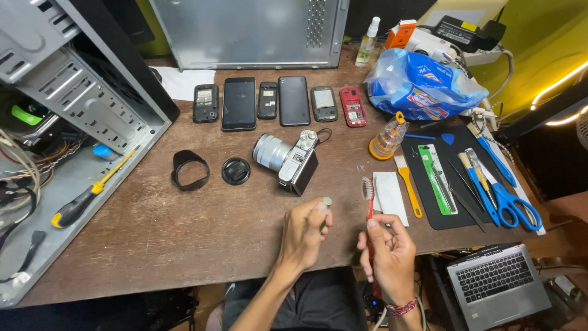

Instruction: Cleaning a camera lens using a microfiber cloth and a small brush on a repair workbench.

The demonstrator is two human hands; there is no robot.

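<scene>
Gripping a small silver cylinder (326,203) between its fingertips, the left hand (304,233) hovered over the table's (184,227) near edge, while the right hand (388,254) beside it pinched a red toothbrush (369,202) upright, bristles at the top. Just beyond both hands lay a silver camera (289,159), with a lens cap (236,170) and hood (190,170) to their left. Right of the brush sat a white cloth (388,195), then a black mat (429,211) of tools.
</scene>
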